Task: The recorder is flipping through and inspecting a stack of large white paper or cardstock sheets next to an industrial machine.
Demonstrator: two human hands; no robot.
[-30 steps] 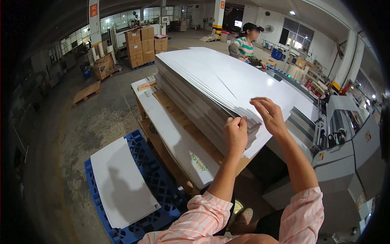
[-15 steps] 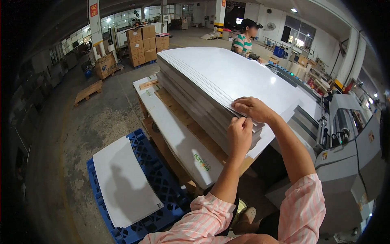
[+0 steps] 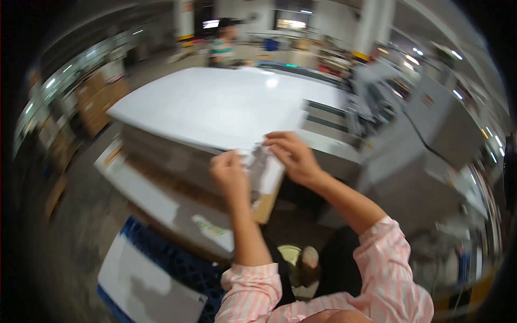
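A tall stack of large white sheets point(image 3: 210, 102) fills the middle of the view, its top glossy. At its near edge my left hand point(image 3: 230, 175) is closed, fingertips by the edge of the top sheets; whatever lies in its fingers is hidden. Beside it, at the near right corner, my right hand point(image 3: 293, 159) has bent fingers partly apart, their tips over the sheets. A dark shadow falls on the stack's corner between both hands. Motion smears the picture.
A blue plastic pallet point(image 3: 142, 226) with a white stack of sheets point(image 3: 140, 269) sits low at left. A grey machine point(image 3: 388, 156) stands at right. Beyond the stack is a person in a striped shirt point(image 3: 222, 48). Brown cartons point(image 3: 97, 102) stand far left.
The view has swung to the right, so the stack and cartons appear farther left. My hands have moved apart; the right hand has come off the left one.
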